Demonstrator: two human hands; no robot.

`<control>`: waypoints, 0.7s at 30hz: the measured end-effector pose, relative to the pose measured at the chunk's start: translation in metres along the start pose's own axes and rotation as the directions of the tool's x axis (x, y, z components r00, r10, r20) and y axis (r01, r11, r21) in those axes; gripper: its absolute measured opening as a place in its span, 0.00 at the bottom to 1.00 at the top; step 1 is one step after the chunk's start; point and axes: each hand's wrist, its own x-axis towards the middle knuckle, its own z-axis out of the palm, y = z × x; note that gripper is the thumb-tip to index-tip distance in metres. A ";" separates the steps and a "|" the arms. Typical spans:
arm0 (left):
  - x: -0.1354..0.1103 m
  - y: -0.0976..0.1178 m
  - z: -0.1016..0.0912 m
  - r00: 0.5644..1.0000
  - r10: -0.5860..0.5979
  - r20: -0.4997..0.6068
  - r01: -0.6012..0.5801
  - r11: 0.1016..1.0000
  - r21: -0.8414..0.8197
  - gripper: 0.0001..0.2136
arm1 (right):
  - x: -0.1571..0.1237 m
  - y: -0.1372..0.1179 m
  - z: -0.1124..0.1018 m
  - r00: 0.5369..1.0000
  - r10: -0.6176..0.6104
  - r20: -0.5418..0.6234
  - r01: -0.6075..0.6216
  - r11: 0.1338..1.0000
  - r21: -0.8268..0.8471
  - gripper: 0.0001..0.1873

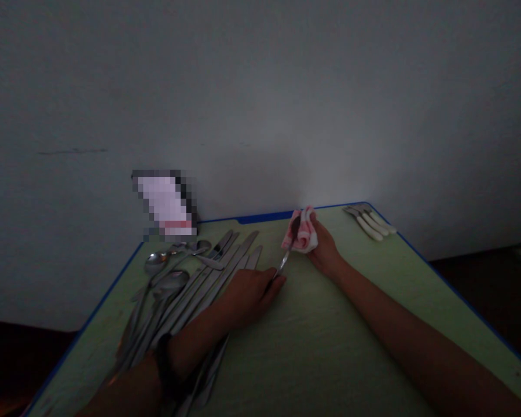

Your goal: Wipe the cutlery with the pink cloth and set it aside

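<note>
My left hand [255, 294] is closed round the handle of a metal spoon [285, 259], which points away from me and up to the right. The spoon's bowl lies against a pink and white cloth [306, 237]. Behind the cloth, my right hand [325, 248] grips it, with most of its fingers hidden. Under and beside my left forearm lie several table knives [217, 272] in a loose row. Left of them is a heap of metal spoons [157, 262], partly covered by my arm.
Several forks with white handles [370, 225] lie at the table's far right corner. A phone-like object [167, 202], blurred out, leans against the wall [260, 104] at the back left. The green table [330, 347] has a blue edge and meets the wall at its far side.
</note>
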 end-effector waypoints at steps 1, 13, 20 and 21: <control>0.000 0.000 0.000 1.000 0.003 -0.002 -0.003 1.000 -0.004 0.20 | -0.001 0.001 -0.001 0.999 -0.034 -0.024 0.031 0.996 -0.079 0.25; 0.001 0.001 -0.001 1.000 0.004 0.000 -0.004 1.000 -0.018 0.20 | 0.006 0.016 -0.010 1.000 -0.018 0.019 0.019 0.998 -0.066 0.20; 0.000 0.000 0.000 1.000 0.009 -0.003 -0.009 1.000 -0.019 0.20 | 0.003 0.011 -0.006 0.998 0.061 0.028 -0.063 0.996 0.068 0.19; 0.000 0.000 0.000 1.000 0.012 -0.010 -0.012 1.000 -0.023 0.20 | 0.002 0.008 -0.006 0.997 0.058 0.056 -0.061 0.996 0.060 0.19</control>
